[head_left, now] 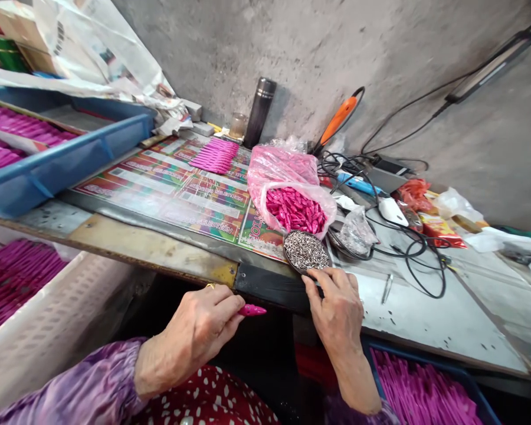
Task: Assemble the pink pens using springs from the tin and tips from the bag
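Observation:
My left hand (203,319) is closed on a pink pointed piece (253,310), whose tip sticks out to the right in front of the table edge. At the near rim of a round dark dish (307,251) full of small metal parts, my right hand (336,301) has its thumb and fingers pressed together; whatever they hold is too small to make out. Just behind the dish an open pink plastic bag (283,168) spills over with short magenta pieces (295,209). A row of slim magenta sticks (215,154) lies on the printed mat (172,195).
Blue tray (92,156) of magenta pieces at left; white crate (48,301) below. Dark flask (260,112) and orange-handled tool (338,121) by the wall. Cables (418,248), wrappers and a metal pin (386,289) at right; blue bin (425,389) of magenta sticks below right.

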`<state>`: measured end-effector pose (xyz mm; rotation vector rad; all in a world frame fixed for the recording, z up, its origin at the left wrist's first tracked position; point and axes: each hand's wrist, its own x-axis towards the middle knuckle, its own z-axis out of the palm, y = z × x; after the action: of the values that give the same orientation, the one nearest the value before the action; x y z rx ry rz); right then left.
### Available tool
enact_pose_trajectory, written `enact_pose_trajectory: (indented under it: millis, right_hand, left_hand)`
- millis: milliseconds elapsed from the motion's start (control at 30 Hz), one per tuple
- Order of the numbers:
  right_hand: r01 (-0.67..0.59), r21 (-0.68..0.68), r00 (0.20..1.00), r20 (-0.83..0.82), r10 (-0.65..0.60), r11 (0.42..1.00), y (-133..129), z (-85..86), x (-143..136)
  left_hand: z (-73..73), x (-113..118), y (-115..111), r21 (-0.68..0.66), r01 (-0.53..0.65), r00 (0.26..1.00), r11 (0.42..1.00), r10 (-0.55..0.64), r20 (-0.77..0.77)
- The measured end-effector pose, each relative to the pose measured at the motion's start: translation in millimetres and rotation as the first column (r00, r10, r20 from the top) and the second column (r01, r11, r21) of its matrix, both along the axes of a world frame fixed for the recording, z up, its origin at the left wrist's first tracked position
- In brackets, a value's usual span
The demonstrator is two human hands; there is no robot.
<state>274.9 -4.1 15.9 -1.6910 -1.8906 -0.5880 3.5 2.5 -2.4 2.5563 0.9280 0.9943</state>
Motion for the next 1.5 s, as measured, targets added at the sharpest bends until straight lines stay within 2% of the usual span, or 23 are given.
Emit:
enact_pose_trajectory:
  millis: [167,333,533,833,1000,1100,1233,1367,1500]
  right_hand:
    - [-0.092,-0.043,0.983,-0.162,0.084,0.995,3,4.0,1]
    - [-0.149,-0.12,0.952,-0.285,0.109,0.982,8,9.2,5]
    - [-0.144,-0.173,0.922,-0.381,0.069,0.974,12,13.8,11]
    - [-0.12,-0.254,0.878,-0.479,-0.017,0.96,15,18.3,15]
    - [-0.092,-0.224,0.85,-0.526,-0.04,0.97,-2,25.5,-11]
    - [-0.198,-0.198,0.8,-0.599,0.041,0.96,-22,29.0,-41]
    - [-0.402,-0.163,0.675,-0.718,0.171,0.901,-43,29.2,-75]
    - [-0.503,-0.127,0.582,-0.781,0.227,0.855,-50,24.3,-87]
    - [-0.533,-0.1,0.539,-0.806,0.245,0.84,-52,19.0,-90]
  left_hand:
    - [1.8,0,-3,-0.026,-0.01,1.0,1.0,0.01,-0.002]
    - [4.9,-1,-4,-0.025,-0.004,1.0,1.0,0.004,0.009]
    - [11.0,-4,-5,-0.05,0.001,1.0,0.999,-0.002,-0.019]
    - [16.3,-7,-3,-0.205,0.024,0.999,0.979,-0.019,0.031]
    - [23.8,-5,-5,-0.276,0.047,0.996,0.96,-0.025,0.084]
    - [29.1,-4,-6,-0.318,0.063,0.994,0.946,-0.03,0.109]
    - [34.4,-3,-8,-0.337,0.08,0.992,0.938,-0.043,0.118]
    - [35.8,-4,-10,-0.352,0.104,0.989,0.93,-0.058,0.138]
    - [36.3,-4,-11,-0.326,0.118,0.988,0.938,-0.077,0.136]
